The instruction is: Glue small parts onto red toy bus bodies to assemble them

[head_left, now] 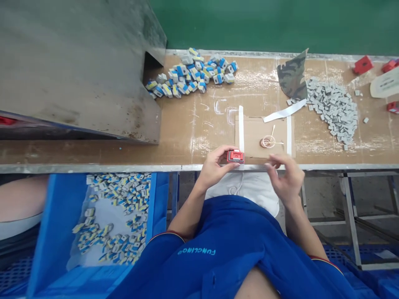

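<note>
Left hand pinching a small red plastic part, right hand open and empty just beside it, so hands slightly apart. Cardboard sheet right ahead of them on the counter, gray pieces farther right, parts-filled blue crate off left.
</note>
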{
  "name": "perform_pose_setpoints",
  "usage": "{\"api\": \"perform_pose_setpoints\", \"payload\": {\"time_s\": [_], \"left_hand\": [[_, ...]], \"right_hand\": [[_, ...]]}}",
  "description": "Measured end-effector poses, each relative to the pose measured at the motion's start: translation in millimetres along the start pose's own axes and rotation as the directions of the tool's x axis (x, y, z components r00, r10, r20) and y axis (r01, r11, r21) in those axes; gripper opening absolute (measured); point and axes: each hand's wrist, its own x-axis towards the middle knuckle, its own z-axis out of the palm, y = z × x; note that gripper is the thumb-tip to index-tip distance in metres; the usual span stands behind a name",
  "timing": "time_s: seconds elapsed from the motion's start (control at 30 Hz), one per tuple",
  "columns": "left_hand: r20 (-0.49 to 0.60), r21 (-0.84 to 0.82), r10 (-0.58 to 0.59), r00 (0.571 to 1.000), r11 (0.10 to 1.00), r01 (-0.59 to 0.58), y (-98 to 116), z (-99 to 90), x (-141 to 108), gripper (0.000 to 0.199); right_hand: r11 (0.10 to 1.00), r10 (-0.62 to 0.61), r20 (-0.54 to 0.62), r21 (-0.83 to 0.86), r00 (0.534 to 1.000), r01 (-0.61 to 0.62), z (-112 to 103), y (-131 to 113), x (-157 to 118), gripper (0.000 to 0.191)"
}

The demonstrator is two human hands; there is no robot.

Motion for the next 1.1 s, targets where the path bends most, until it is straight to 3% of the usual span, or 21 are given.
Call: {"api": "perform_pose_setpoints", "payload": {"time_s": [0.1, 0.23, 0.37, 0.53, 0.67, 0.9, 1.0, 1.1], "left_hand": [[0.044, 0.027, 0.032, 0.999, 0.999, -0.033, -0.1, 5.0, 2.0, 0.046], [0.132, -0.020, 0.061, 0.989, 0.998, -0.059, -0.1, 17.8, 9.4, 0.044], [0.170, 0.011, 0.079, 0.982, 0.997, -0.082, -2.8, 24.4, 19.0, 0.045], [0.132, 0.074, 0.063, 0.989, 0.995, -0.073, -7.3, 21.9, 22.3, 0.046], [0.127, 0.079, 0.037, 0.991, 0.996, -0.048, -6.5, 20.5, 21.9, 0.046], [0.134, 0.140, 0.026, 0.991, 0.989, -0.045, -4.8, 21.4, 22.1, 0.044], [0.139, 0.161, 0.015, 0.990, 0.986, -0.037, -5.7, 20.7, 22.3, 0.043], [0.140, 0.174, 0.012, 0.990, 0.984, -0.037, -6.1, 20.5, 22.7, 0.043]], "right_hand": [[0.974, 0.228, -0.187, 0.033, 0.955, -0.226, -3.4, 16.1, 7.0, 0.017], [0.926, 0.349, -0.050, 0.169, 0.936, -0.337, 0.7, 36.2, 14.3, 0.034], [0.941, 0.300, -0.008, 0.164, 0.954, -0.295, 4.7, 39.0, 24.1, 0.020], [0.992, 0.110, 0.021, 0.059, 0.994, -0.111, 4.2, 31.4, 42.6, 0.010], [0.999, -0.016, -0.012, 0.030, 1.000, 0.017, 4.2, 37.3, 50.7, 0.010], [0.995, -0.083, -0.087, 0.047, 0.993, 0.087, 9.3, 49.4, 48.5, 0.005], [0.994, -0.045, -0.127, 0.089, 0.991, 0.057, 13.9, 51.5, 44.2, 0.010], [0.959, 0.172, -0.170, 0.256, 0.970, -0.125, 17.2, 52.8, 38.0, 0.016]]}}
